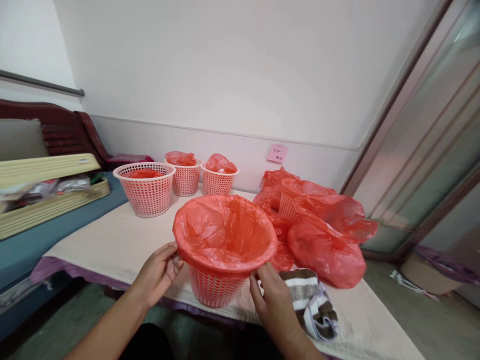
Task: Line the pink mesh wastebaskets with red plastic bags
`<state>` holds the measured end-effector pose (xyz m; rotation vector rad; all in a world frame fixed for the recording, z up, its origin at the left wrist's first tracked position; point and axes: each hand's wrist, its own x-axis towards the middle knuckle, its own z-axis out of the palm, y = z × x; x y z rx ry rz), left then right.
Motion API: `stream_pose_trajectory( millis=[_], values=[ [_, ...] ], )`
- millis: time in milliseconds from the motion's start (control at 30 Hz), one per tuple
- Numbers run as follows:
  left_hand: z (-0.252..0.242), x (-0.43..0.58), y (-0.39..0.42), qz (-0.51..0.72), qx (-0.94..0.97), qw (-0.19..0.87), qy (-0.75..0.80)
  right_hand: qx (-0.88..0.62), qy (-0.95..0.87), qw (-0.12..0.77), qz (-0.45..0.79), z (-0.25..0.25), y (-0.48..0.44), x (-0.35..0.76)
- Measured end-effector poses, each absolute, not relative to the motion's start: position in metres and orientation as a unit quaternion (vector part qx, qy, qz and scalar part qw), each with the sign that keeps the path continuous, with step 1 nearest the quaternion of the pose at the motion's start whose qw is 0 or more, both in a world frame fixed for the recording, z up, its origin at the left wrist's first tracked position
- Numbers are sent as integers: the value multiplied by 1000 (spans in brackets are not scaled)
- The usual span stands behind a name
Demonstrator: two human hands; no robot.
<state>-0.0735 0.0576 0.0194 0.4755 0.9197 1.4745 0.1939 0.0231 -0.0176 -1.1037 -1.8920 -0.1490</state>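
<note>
— Where were your hands?

— Nearest me, both on the lined basket (214,290), which stood upright on the table (112,240) at the middle of its near edge. My left hand (159,272) had its thumb and curled fingers pinching the red bag (225,230) where it folded over the left side of the rim. My right hand (273,300) pinched the same bag's hem between thumb and fingertips, just under the rim on the right.

— And around it?

— A striped towel (313,302) lay crumpled just right of the basket, beside my right hand.

— Farther back?

— On the right sat a heap of red bags (326,250), with a half-buried basket (288,206) in it. Far left, by the wall, stood a wide basket (145,195), then a second basket (186,181) and a third basket (218,184), each with red plastic inside. A pink note (277,153) was stuck to the wall behind the heap. Off the table, far left, sat a yellow crate (48,202).
</note>
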Motion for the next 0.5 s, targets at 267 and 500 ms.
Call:
stream_pose_trajectory(
  millis=[267,500],
  values=[
    [11,-96,55,605,222,603,471,-487,-744,455,49,-18,6,217],
    [43,-109,78,660,349,426,511,-504,-717,477,69,-88,-30,212]
  ],
)
